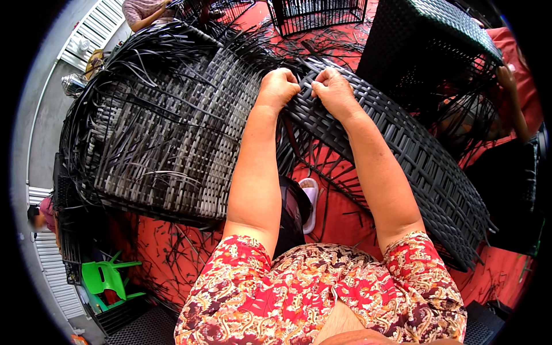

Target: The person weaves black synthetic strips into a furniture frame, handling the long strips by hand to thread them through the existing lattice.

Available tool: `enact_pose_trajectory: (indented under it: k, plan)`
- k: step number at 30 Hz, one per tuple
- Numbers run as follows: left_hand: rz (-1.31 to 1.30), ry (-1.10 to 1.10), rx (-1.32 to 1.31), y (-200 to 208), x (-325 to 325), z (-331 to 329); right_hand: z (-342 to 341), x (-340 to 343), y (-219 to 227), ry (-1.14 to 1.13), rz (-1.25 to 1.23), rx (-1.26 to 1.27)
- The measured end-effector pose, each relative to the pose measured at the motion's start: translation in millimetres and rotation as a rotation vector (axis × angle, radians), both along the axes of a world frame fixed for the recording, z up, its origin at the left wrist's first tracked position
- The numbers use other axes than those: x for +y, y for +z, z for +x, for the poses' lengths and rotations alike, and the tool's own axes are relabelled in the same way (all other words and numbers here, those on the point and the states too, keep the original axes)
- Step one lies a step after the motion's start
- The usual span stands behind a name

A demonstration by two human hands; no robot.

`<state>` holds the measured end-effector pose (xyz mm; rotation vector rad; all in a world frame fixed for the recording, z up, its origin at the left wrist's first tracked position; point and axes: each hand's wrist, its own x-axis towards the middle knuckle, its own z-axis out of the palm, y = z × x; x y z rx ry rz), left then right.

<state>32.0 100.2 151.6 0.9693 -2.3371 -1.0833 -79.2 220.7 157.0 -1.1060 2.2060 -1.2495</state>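
Note:
A long curved black wicker panel (397,141) slants from the upper middle down to the right. At its upper end both my hands are closed, a short gap apart, with thumbs and fingertips pressed together. My left hand (279,89) pinches a dark wicker strip at the panel's left edge. Just to its right, my right hand (334,92) grips a wicker strip over the weave. My fingers mostly hide the strip's ends. Left of my left forearm is a large grey-and-black woven piece (172,132), with many loose strip ends along its top and left side.
A dark woven box-like piece (425,46) stands at the upper right, with a co-worker's arm (512,95) beside it. Another person (144,12) is at the upper left. A black frame (316,17), a green plastic chair (109,279) and strip scraps lie about the red floor (336,201).

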Motion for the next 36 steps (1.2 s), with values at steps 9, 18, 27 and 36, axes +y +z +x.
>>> enact_pose_trajectory:
  k: [9, 18, 27, 36]
  plan:
    - [-0.119, -0.001, -0.3, 19, 16, -5, -2, -1, -4, 0.008, -0.072, -0.007]
    - [0.165, 0.038, -0.052, 9, 7, -8, -4, 3, 0, -0.001, 0.017, 0.017]
    - [0.45, -0.038, 0.108, 5, -5, -2, 0, 2, 9, 0.041, 0.161, 0.142]
    - [0.551, -0.076, 0.132, 5, -8, 5, 10, 3, 9, 0.109, 0.128, 0.21]
